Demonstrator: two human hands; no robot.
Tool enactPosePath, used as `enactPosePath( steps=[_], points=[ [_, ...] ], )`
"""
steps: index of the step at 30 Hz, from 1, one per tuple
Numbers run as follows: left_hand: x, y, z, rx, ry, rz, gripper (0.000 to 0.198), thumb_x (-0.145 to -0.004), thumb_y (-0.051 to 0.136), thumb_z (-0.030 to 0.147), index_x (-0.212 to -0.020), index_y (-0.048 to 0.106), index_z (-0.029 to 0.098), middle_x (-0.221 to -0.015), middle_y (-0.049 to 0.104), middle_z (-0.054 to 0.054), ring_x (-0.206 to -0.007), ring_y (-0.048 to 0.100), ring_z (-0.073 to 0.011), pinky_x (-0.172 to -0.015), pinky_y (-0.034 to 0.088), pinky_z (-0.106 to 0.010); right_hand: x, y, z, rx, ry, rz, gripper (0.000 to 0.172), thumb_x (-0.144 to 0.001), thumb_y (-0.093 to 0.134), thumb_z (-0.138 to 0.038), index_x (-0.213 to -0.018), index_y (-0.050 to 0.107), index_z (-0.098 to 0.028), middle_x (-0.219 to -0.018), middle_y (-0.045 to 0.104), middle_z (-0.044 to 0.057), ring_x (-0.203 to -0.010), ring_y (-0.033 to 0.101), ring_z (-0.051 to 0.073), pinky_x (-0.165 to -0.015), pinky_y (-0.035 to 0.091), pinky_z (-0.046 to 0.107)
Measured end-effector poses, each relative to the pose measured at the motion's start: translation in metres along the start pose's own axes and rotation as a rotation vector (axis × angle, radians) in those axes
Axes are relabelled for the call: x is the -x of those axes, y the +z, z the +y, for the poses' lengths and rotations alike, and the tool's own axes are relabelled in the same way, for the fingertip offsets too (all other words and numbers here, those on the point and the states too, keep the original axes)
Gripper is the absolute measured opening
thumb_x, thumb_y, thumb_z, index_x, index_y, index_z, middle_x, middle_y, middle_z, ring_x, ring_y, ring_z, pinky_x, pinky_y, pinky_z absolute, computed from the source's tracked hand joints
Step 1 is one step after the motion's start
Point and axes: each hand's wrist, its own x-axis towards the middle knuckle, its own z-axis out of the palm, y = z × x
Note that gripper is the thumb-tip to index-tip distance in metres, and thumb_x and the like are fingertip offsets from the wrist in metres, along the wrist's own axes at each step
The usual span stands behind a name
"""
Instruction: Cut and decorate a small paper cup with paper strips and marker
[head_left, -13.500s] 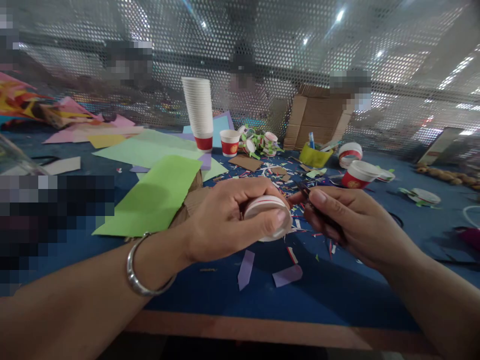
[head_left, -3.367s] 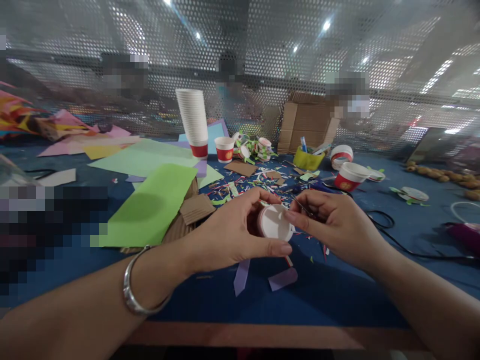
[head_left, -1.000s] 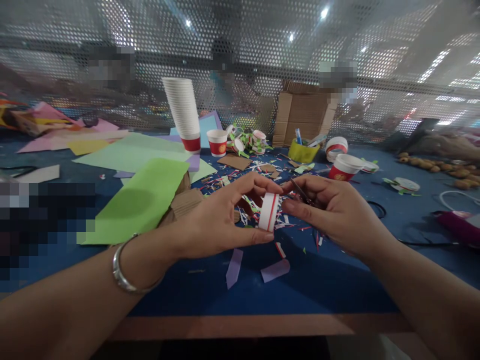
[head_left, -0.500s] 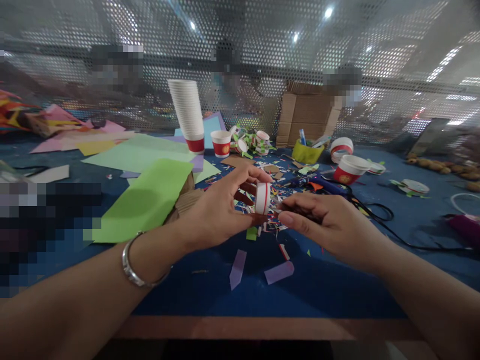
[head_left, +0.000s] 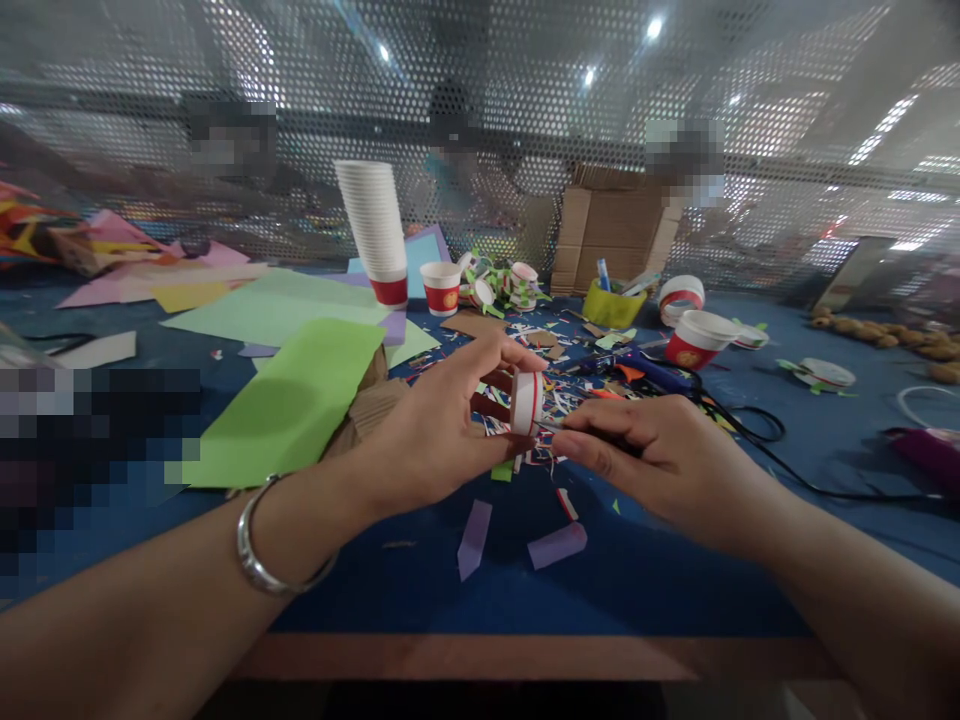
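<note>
My left hand holds a short ring-like piece of a paper cup, white with a thin red line, on its side between thumb and fingers. My right hand is closed around scissors. Their thin metal blades point left and meet the lower right edge of the cup piece; the handles are mostly hidden in my fingers. Paper scraps lie behind and beneath both hands. Two purple paper pieces and a red-and-white strip rest nearer the table's front edge.
At the back stand a tall stack of paper cups, a single cup and a yellow-green holder. Green paper lies left. To the right are another cup, a blue glue gun and its black cord.
The cup piece has turned slightly and shows a bit more of its opening. My right hand has shifted a little, bringing the scissor blades to the piece's lower edge.
</note>
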Motion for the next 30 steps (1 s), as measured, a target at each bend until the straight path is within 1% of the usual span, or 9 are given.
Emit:
enactPosePath(
  steps=[5, 8, 15, 19, 23, 30],
  points=[
    [0.0018, -0.0002, 0.0029, 0.034, -0.030, -0.027, 0.049, -0.077, 0.082, 0.015, -0.118, 0.057, 0.024, -0.105, 0.067, 0.001, -0.092, 0.070, -0.0149, -0.083, 0.058, -0.029, 0.0000, -0.0015, -0.0018, 0.023, -0.023, -0.005, 0.037, -0.103, 0.052, -0.043, -0.083, 0.072, -0.018, -0.066, 0.062, -0.001, -0.061, 0.055, 0.012, -0.054, 0.035, 0.027],
    [0.0026, -0.0007, 0.0058, 0.091, -0.053, -0.046, 0.049, -0.079, 0.083, 0.020, -0.120, 0.057, 0.023, -0.106, 0.067, -0.001, -0.092, 0.070, -0.0153, -0.082, 0.059, -0.030, 0.0009, -0.0022, -0.0021, 0.026, -0.036, 0.002, 0.036, -0.103, 0.052, -0.043, -0.084, 0.072, -0.019, -0.065, 0.061, -0.002, -0.058, 0.052, 0.012, -0.053, 0.035, 0.026],
    [0.0015, -0.0022, 0.0057, 0.151, -0.107, -0.049, 0.049, -0.079, 0.085, 0.024, -0.120, 0.057, 0.022, -0.105, 0.067, -0.001, -0.090, 0.069, -0.0155, -0.076, 0.060, -0.027, 0.0014, -0.0037, -0.0022, 0.031, -0.029, 0.007, 0.036, -0.101, 0.056, -0.046, -0.083, 0.071, -0.019, -0.068, 0.063, -0.001, -0.064, 0.056, 0.013, -0.053, 0.034, 0.027],
    [0.0012, -0.0023, 0.0042, 0.139, -0.077, -0.039, 0.047, -0.080, 0.083, 0.024, -0.118, 0.057, 0.021, -0.106, 0.066, -0.002, -0.093, 0.068, -0.0156, -0.080, 0.060, -0.028, 0.0014, -0.0042, -0.0031, 0.038, -0.031, 0.005, 0.037, -0.100, 0.056, -0.047, -0.080, 0.070, -0.019, -0.064, 0.059, -0.002, -0.060, 0.052, 0.012, -0.052, 0.033, 0.027],
    [0.0016, -0.0011, 0.0061, 0.120, -0.058, -0.033, 0.044, -0.080, 0.082, 0.020, -0.117, 0.058, 0.021, -0.106, 0.066, -0.002, -0.092, 0.068, -0.0155, -0.080, 0.059, -0.027, 0.0020, -0.0035, -0.0030, 0.037, -0.036, 0.004, 0.037, -0.102, 0.054, -0.045, -0.078, 0.067, -0.019, -0.062, 0.056, -0.003, -0.057, 0.049, 0.011, -0.052, 0.033, 0.026],
    [0.0016, -0.0008, 0.0053, 0.074, -0.041, -0.019, 0.044, -0.079, 0.082, 0.018, -0.117, 0.060, 0.023, -0.106, 0.068, -0.002, -0.094, 0.069, -0.0174, -0.079, 0.060, -0.029, 0.0027, -0.0034, -0.0033, 0.052, -0.029, 0.000, 0.039, -0.103, 0.053, -0.046, -0.076, 0.065, -0.019, -0.061, 0.054, -0.003, -0.055, 0.048, 0.011, -0.050, 0.031, 0.026]
  ],
)
